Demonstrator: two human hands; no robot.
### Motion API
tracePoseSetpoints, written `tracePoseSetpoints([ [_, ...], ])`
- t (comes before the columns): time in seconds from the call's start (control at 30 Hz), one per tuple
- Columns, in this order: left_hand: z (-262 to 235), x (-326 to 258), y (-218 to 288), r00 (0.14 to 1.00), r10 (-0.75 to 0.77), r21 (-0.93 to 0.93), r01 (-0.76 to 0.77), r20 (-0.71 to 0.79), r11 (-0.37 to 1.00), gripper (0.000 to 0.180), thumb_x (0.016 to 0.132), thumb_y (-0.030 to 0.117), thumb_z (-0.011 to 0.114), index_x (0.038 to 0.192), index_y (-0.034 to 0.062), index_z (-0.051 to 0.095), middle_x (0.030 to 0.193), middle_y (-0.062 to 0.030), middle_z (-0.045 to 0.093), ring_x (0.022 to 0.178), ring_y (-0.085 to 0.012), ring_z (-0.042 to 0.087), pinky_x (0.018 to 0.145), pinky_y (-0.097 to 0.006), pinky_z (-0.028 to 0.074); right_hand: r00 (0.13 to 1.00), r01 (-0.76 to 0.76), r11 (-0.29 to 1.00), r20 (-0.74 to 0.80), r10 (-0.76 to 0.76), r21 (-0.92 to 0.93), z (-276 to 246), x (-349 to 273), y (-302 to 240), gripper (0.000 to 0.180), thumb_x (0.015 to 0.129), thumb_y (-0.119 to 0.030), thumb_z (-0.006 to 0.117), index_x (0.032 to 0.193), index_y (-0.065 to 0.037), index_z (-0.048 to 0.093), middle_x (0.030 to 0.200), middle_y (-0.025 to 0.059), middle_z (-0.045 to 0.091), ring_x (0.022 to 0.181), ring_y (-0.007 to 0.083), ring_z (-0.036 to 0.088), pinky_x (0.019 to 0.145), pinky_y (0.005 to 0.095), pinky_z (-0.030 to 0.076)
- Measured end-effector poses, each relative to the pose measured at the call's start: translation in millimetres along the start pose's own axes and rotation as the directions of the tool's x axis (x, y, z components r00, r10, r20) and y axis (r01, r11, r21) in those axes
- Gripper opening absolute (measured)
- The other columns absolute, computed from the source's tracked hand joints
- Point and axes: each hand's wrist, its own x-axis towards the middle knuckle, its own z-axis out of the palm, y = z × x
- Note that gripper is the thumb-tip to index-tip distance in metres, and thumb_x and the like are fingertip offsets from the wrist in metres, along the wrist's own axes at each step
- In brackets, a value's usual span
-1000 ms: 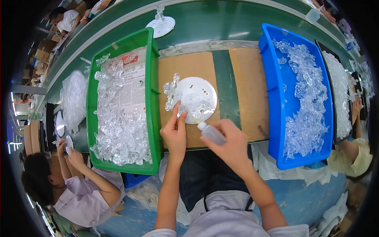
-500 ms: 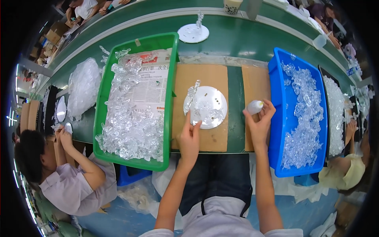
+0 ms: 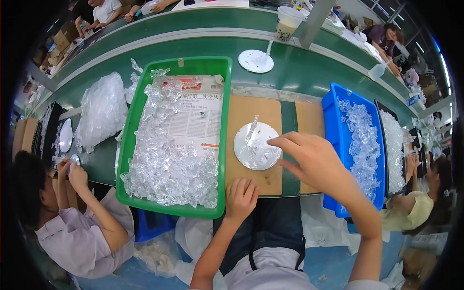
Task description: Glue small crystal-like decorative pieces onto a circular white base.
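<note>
A round white disc [image 3: 244,157] lies on the brown cardboard [image 3: 268,186] in front of me. Clear, bumpy plastic pieces [image 3: 261,149] cover part of it, and a clear rod-like piece [image 3: 253,126] rises from its left half. Over the disc's right edge hovers my right hand [image 3: 311,157], thumb and forefinger apart with nothing visible between them. My left hand [image 3: 240,199] rests at the cardboard's front edge beside the green tray, its fingers lying flat and holding nothing. The white squeeze bottle does not show now.
Left stands a green tray [image 3: 226,121] lined with newspaper and heaped with clear pieces; right, a blue bin [image 3: 330,123] of similar pieces. Farther back are another white disc [image 3: 251,59] and a drink cup [image 3: 288,24]. Beside a plastic bag [image 3: 102,108], a co-worker [image 3: 89,232] sits left.
My right hand has moved left over the disc, and the squeeze bottle it held is out of sight. My left hand has drawn back from the disc to the cardboard's front edge. The view has shifted.
</note>
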Motion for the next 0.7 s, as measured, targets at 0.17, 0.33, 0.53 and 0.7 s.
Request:
tracePoseSetpoints([
  [0.17, 2, 0, 2, 1.000, 0.028, -0.010, -0.028, -0.006, 1.000, 0.027, 0.075, 0.015, 0.069, 0.101, 0.0056, 0.066, 0.099, -0.0116, 0.059, 0.093, -0.0317, 0.057, 0.074, -0.042, 0.044, 0.998, -0.037, 0.981, 0.037, 0.045, -0.190, 20, 55, 20, 0.034, 0.073, -0.017, 0.069, 0.105, -0.011, 0.061, 0.092, 0.0057, 0.062, 0.087, 0.0250, 0.060, 0.064, 0.0381, 0.050],
  [0.33, 0, 0, 0, 0.999, 0.046, 0.017, -0.046, -0.010, 0.999, 0.028, 0.075, 0.015, 0.069, 0.101, 0.0058, 0.066, 0.098, -0.0118, 0.059, 0.092, -0.0315, 0.058, 0.075, -0.042, 0.045, 0.802, 0.598, 0.752, 0.201, -0.563, -0.277, 42, 106, 54, 0.023, 0.073, -0.022, 0.066, 0.093, -0.012, 0.061, 0.084, 0.0052, 0.062, 0.084, 0.0256, 0.062, 0.060, 0.0372, 0.051],
  [0.53, -5, 2, 3, 0.999, 0.031, 0.029, -0.032, 0.019, 0.999, 0.025, 0.074, 0.015, 0.069, 0.097, 0.0060, 0.066, 0.096, -0.0111, 0.060, 0.091, -0.0306, 0.058, 0.077, -0.041, 0.046, 0.893, 0.449, 0.812, 0.231, -0.387, -0.374, 9, 178, 108, 0.014, 0.071, -0.022, 0.069, 0.084, -0.018, 0.067, 0.071, 0.0072, 0.065, 0.070, 0.0283, 0.065, 0.059, 0.0399, 0.051],
  [0.7, 0, 4, 5, 0.999, 0.039, 0.033, -0.039, 0.017, 0.999, 0.022, 0.074, 0.014, 0.068, 0.094, 0.0066, 0.067, 0.094, -0.0107, 0.059, 0.090, -0.0305, 0.058, 0.076, -0.041, 0.046, 0.965, 0.249, 0.840, 0.046, -0.260, -0.482, -3, 286, 185, 0.025, 0.069, -0.021, 0.072, 0.093, -0.020, 0.066, 0.086, 0.0054, 0.067, 0.083, 0.0268, 0.064, 0.066, 0.0402, 0.052],
])
